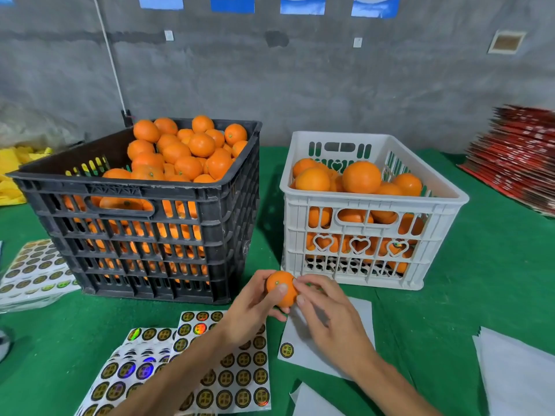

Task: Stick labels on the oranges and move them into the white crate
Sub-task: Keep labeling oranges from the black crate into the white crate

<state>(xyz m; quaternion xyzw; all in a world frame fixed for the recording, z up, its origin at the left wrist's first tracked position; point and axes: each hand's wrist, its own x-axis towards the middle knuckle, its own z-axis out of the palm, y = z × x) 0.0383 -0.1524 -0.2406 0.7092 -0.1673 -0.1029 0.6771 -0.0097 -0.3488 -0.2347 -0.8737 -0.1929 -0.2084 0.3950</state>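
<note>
Green cloth [495,265] covers the table where a left hand [252,307] grips an orange [280,288], right hand [327,316] fingertips pinching at its skin. Beyond stand a black crate [144,235] and white crate [369,202]; label sheets [234,379] lie beneath the wrists.

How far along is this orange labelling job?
Partly done: the white crate already holds a good pile of oranges. In hand: the left hand grips one orange while the right hand touches its side. Left: the black crate is heaped full.
</note>
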